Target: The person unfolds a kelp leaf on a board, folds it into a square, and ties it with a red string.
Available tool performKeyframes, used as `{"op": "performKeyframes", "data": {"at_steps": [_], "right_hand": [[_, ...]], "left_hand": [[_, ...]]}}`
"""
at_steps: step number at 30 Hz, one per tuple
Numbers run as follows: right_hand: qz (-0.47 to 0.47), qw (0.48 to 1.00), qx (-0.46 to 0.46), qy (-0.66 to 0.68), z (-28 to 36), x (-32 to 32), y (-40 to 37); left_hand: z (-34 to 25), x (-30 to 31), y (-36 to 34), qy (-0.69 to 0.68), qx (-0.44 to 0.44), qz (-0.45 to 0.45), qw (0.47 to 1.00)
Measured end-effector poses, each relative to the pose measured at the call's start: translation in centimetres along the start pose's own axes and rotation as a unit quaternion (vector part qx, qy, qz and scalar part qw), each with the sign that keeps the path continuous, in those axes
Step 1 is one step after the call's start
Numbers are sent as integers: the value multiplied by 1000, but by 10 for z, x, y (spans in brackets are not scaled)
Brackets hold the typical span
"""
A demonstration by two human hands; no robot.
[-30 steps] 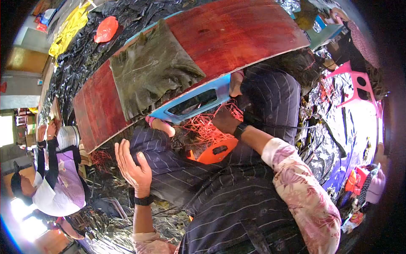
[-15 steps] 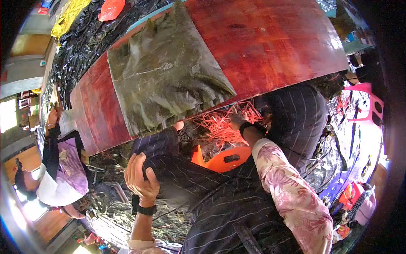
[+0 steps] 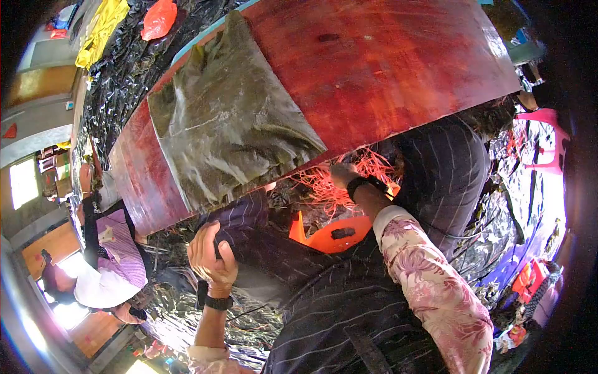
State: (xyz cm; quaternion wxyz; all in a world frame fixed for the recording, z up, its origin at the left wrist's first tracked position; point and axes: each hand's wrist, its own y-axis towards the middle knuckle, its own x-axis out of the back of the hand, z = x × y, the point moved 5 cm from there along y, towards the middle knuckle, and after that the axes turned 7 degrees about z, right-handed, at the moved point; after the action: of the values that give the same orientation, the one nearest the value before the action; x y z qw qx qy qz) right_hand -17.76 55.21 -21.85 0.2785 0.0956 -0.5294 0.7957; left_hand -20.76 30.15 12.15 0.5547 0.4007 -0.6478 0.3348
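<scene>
**Both hands under the board's edge**

Red board [image 3: 386, 68] carries a dark green sheet [image 3: 230, 124]. Below it, our left hand [image 3: 212, 255] is clamped on the striped trouser knee [image 3: 240, 215]. Our right hand [image 3: 341, 173] is among the orange strings [image 3: 317, 193] (we cannot tell its grip).

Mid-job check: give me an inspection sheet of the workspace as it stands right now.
Surface: red-brown wooden board, carrying one sheet.
Job's things: dark green sheet lies spread on the board; orange-red strings are bunched under the board's near edge, above an orange plastic container.
Clutter: yellow bag and red bag on black sheeting beyond the board.
Hands: left hand grips striped cloth; right hand is at the strings, grip unclear.
Cables: nothing seen.
Surroundings: co-worker in a purple vest at left; pink stool at right.
</scene>
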Motion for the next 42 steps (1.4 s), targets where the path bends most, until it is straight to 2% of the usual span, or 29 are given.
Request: {"op": "performKeyframes", "data": {"at_steps": [1, 2, 3, 5, 6, 8, 9, 11, 14, 15, 17, 18, 19, 22, 25, 29, 31, 33, 34, 37, 38, 39, 41, 42], "right_hand": [[20, 999, 38, -1, 9, 5, -3], [-83, 991, 102, 23, 5, -22, 33], [-87, 991, 102, 21, 11, -17, 26], [-277, 935, 201, -93, 51, 23, -14], [-281, 933, 202, -97, 64, 42, -32], [-183, 950, 249, -45, 89, 68, -56], [-187, 949, 250, -49, 93, 69, -50], [-93, 950, 295, -41, 104, 59, -33], [-110, 951, 289, -4, 137, 119, -123], [-114, 950, 290, -9, 136, 121, -129], [-154, 881, 434, 112, 141, 133, -149], [-95, 890, 419, 153, 145, 143, -167], [-100, 890, 420, 149, 147, 150, -179], [-40, 848, 456, 266, 153, 163, -214], [-35, 833, 465, 300, 156, 170, -239], [-38, 782, 545, 299, 165, 179, -276], [-39, 772, 554, 309, 165, 180, -285], [-61, 770, 556, 307, 166, 183, -293], [-89, 772, 560, 287, 166, 186, -300], [-94, 762, 561, 310, 165, 187, -315], [-97, 763, 560, 307, 164, 187, -315], [-106, 750, 564, 330, 161, 189, -314], [-117, 737, 567, 350, 155, 192, -317], [-158, 727, 550, 379, 146, 197, -320]], "left_hand": [[0, -1, 0, 2, 0, -6, 1000], [1, -1, 0, 4, 0, -12, 1000], [0, -1, 0, 4, -1, -16, 1000], [0, -1, -1, -2, 4, -31, 1000], [2, -2, -4, 0, 2, -40, 999], [1, -1, -6, -9, 5, -49, 999], [1, 0, -8, -20, 7, -53, 998], [1, 1, -10, -18, -2, -67, 998], [2, 2, -15, -26, -3, -81, 996], [2, 2, -17, -25, -4, -88, 996], [2, 3, -21, -14, 3, -95, 995], [2, 3, -22, -21, 9, -99, 995], [2, 3, -24, -20, 7, -105, 994], [4, 0, -28, -27, 12, -107, 994], [4, -1, -31, -15, 22, -107, 994], [0, 0, -32, -16, 31, -91, 995], [-2, -1, -29, -16, 34, -81, 996], [-8, 3, -25, -122, 6, -113, 986], [-13, 1, -22, -203, 12, -82, 976], [-57, 6, -8, -343, -86, -45, 934], [-76, 5, -7, -481, -74, -2, 874], [-88, 8, -1, -443, -117, -33, 888], [-101, 0, -2, -543, -26, 72, 836], [-109, 0, 1, -527, -33, 68, 847]]}}
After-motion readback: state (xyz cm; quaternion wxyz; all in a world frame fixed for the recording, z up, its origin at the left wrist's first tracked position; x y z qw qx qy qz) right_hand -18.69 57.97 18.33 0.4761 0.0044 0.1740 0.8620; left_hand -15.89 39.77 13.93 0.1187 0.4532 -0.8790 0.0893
